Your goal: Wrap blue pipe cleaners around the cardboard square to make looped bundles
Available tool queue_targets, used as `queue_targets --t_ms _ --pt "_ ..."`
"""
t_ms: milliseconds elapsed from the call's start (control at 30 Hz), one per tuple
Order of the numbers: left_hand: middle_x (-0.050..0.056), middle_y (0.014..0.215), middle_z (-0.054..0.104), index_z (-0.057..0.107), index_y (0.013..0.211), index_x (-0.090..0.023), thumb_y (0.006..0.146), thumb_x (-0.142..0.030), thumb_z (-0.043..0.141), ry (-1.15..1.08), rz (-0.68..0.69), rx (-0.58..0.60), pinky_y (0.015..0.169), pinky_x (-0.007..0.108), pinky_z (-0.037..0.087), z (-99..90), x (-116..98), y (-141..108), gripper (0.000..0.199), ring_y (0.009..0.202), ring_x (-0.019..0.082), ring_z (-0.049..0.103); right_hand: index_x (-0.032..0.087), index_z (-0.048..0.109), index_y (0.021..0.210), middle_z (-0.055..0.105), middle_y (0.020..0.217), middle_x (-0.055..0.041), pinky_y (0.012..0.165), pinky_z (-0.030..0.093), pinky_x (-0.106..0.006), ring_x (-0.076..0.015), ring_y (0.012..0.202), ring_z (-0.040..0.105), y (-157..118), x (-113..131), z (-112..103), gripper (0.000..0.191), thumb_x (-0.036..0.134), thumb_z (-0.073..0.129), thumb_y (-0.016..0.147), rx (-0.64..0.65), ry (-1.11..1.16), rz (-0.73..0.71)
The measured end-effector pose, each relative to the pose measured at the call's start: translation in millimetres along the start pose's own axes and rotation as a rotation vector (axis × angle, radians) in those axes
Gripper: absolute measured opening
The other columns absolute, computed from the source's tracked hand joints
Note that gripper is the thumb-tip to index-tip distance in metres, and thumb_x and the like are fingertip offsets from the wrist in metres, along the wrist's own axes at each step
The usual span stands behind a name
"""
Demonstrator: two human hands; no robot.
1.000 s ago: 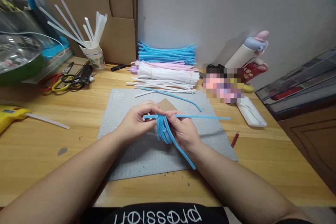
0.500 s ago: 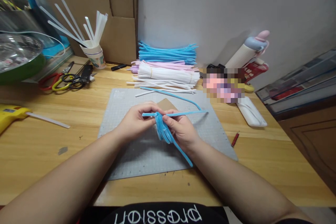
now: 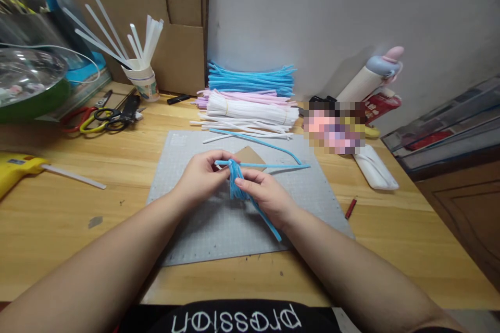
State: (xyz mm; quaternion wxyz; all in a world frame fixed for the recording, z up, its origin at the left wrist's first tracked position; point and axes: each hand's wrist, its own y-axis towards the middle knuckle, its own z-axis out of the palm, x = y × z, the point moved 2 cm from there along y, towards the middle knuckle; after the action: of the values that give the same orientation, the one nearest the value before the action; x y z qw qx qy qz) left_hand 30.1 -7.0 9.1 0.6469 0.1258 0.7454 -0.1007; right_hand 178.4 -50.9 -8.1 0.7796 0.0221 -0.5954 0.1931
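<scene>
A coiled blue pipe cleaner (image 3: pixel 236 182) is held between both hands above the grey cutting mat (image 3: pixel 187 242). My left hand (image 3: pixel 205 171) pinches its upper left part, where a short straight end sticks out over the fingers. My right hand (image 3: pixel 263 192) grips the right side of the coil, thumb on top. One loose end slants down and right below that hand; another length runs right to a bend above the mat. A brown cardboard square (image 3: pixel 250 156) lies behind the fingers, partly covered. Some fingertips are hidden behind the coil.
Behind the mat lie blue pipe cleaners (image 3: pixel 252 82) and a white bundle (image 3: pixel 250 108). At left are a yellow glue gun (image 3: pixel 19 169), scissors (image 3: pixel 91 119) and a paper cup of glue sticks (image 3: pixel 142 83). A tissue pack (image 3: pixel 375 169) and red pencil (image 3: pixel 350 208) lie right.
My right hand has shifted slightly left and down along the coil. The coil has turned and looks more upright and compact, and its loose lower end has moved a little left.
</scene>
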Motion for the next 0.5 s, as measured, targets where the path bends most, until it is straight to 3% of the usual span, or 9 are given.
queue_targets --t_ms 133,333,500 --pt "-0.001 0.064 0.066 0.069 0.084 -0.014 0.066 -0.021 0.067 -0.064 -0.082 0.057 0.049 0.021 0.044 2.3 2 -1 0.02 0.051 0.011 0.057 0.019 0.075 0.086 0.066 0.076 -0.0009 0.076 0.04 -0.028 -0.0125 0.072 0.054 -1 -2 -1 0.029 0.043 0.074 0.071 0.027 -0.015 0.09" --pt "0.0 0.066 0.068 0.071 0.077 -0.014 0.061 -0.019 0.071 -0.089 -0.098 0.01 0.054 0.02 0.046 0.4 0 2 0.017 0.056 0.011 0.06 0.019 0.076 0.087 0.064 0.071 -0.0004 0.072 0.038 -0.028 -0.011 0.067 0.051 -5 1 -1 0.034 0.049 0.07 0.073 0.04 -0.056 0.157" --pt "0.001 0.065 0.068 0.072 0.078 -0.013 0.059 -0.024 0.074 -0.122 -0.127 -0.087 0.054 0.022 0.047 -11.2 -4 8 0.022 0.054 0.011 0.058 0.018 0.075 0.091 0.07 0.093 -0.0072 0.084 0.04 -0.034 -0.0175 0.085 0.058 -7 5 5 0.044 0.057 0.059 0.08 0.118 -0.161 0.092"
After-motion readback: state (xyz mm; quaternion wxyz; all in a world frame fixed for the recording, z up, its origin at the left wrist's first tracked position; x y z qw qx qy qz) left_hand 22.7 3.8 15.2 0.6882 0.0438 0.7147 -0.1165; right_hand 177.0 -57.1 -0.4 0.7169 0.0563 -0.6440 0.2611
